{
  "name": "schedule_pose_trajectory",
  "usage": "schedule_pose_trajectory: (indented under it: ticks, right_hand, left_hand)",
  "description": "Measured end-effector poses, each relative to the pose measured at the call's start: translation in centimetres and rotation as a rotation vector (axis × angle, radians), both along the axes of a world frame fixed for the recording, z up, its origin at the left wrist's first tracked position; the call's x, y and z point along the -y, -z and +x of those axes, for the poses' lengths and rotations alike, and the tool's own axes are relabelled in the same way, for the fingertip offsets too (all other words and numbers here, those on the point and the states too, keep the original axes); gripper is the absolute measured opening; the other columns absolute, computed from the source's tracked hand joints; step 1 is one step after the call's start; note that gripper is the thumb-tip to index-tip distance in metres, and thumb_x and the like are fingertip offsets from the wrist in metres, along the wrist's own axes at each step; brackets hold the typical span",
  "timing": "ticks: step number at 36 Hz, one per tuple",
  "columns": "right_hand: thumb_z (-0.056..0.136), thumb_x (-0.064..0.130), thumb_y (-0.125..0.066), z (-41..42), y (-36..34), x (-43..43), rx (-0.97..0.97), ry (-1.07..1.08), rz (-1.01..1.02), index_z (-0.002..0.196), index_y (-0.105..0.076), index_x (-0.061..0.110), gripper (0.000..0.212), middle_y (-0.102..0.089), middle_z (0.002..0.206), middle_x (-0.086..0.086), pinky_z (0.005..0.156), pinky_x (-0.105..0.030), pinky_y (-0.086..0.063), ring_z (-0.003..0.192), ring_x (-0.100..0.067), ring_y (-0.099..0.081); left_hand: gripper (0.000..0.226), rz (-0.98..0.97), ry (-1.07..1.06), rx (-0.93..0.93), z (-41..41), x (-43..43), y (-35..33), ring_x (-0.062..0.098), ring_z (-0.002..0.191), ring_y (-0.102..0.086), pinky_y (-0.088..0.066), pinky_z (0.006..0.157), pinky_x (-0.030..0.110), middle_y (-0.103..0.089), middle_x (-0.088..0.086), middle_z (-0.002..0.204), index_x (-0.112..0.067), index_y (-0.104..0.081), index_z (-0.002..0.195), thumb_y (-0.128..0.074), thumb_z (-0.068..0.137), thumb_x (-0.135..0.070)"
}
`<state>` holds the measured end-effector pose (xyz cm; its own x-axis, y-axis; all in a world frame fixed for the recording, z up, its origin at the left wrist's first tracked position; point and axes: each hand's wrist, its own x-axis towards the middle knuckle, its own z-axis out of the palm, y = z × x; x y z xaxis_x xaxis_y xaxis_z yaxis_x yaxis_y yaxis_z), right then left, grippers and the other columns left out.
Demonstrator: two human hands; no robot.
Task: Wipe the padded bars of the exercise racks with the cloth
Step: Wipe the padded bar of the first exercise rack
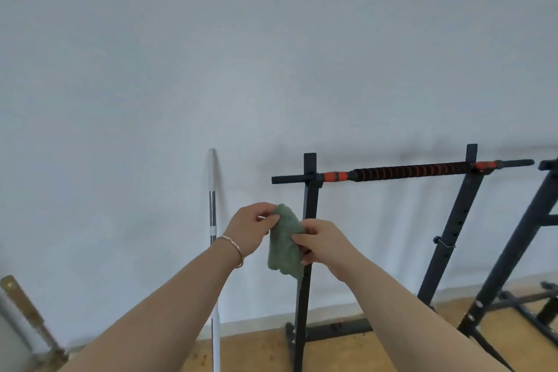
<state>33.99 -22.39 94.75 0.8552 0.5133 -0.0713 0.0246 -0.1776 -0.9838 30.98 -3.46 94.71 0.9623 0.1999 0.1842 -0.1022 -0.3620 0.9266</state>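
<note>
Holding a green cloth [285, 243] between them, both hands are clamped on it: the left hand [250, 228] pinches its upper edge between fingers and thumb, and the right hand [327, 246] grips its right side with curled fingers, just in front of the left-hand upright of the black rack [309, 311]. The padded bar [410, 171], black with orange bands, lies across the tops of the rack's two uprights, above the cloth and apart from it. A second rack [513, 251] stands to its right, and a pole [212, 208] leans on the wall.
</note>
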Motion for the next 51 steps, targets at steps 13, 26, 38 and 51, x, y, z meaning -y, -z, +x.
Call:
schedule_pose_trajectory:
  ticks: [13, 26, 38, 51]
  right_hand:
    - [0.09, 0.018, -0.064, 16.6, -3.9, -4.9, 0.465, 0.174, -0.394, 0.088, -0.065, 0.01, 0.008, -0.061, 0.078, -0.004, 0.066, -0.036, -0.052, 0.068, -0.016, -0.055]
    - [0.092, 0.031, -0.057, 28.2, -2.7, -6.6, 0.828, 0.008, -0.697, 0.105, -0.062, 0.028, 0.014, -0.061, 0.095, 0.009, 0.076, -0.034, -0.051, 0.09, -0.016, -0.056]
    - [0.096, 0.043, -0.042, 34.4, 2.2, -0.2, 1.342, -0.027, -0.58, 0.079, -0.061, 0.02, 0.035, -0.053, 0.073, 0.007, 0.047, -0.029, -0.041, 0.07, -0.018, -0.056]
    - [0.098, 0.021, -0.051, 35.2, 1.9, 1.5, 1.398, -0.419, -1.094, 0.142, -0.033, 0.034, 0.05, -0.036, 0.077, 0.003, 0.045, -0.029, -0.025, 0.066, -0.026, -0.043]
  left_hand:
    - [0.011, 0.21, -0.066, 0.079, 14.7, -4.2, -2.3, 0.009, 0.072, -0.057, -0.041, 0.063, 0.017, -0.063, -0.009, 0.082, -0.027, -0.059, 0.084, -0.059, 0.095, -0.029]
    - [0.033, 0.64, -0.336, 0.097, 24.0, -5.0, 1.2, 0.018, 0.105, -0.053, -0.045, 0.092, 0.034, -0.057, -0.005, 0.116, -0.024, -0.054, 0.124, -0.059, 0.094, -0.036]
    - [0.051, 1.42, 0.015, 0.246, 26.3, -3.6, 3.4, 0.017, 0.068, -0.061, -0.049, 0.064, 0.032, -0.063, -0.007, 0.081, -0.022, -0.062, 0.107, -0.032, 0.094, -0.061]
    - [0.042, 1.255, 0.256, -0.426, 28.4, -1.1, -0.1, 0.021, 0.074, -0.055, -0.046, 0.072, 0.035, -0.054, -0.006, 0.077, -0.023, -0.041, 0.093, -0.038, 0.094, -0.065]
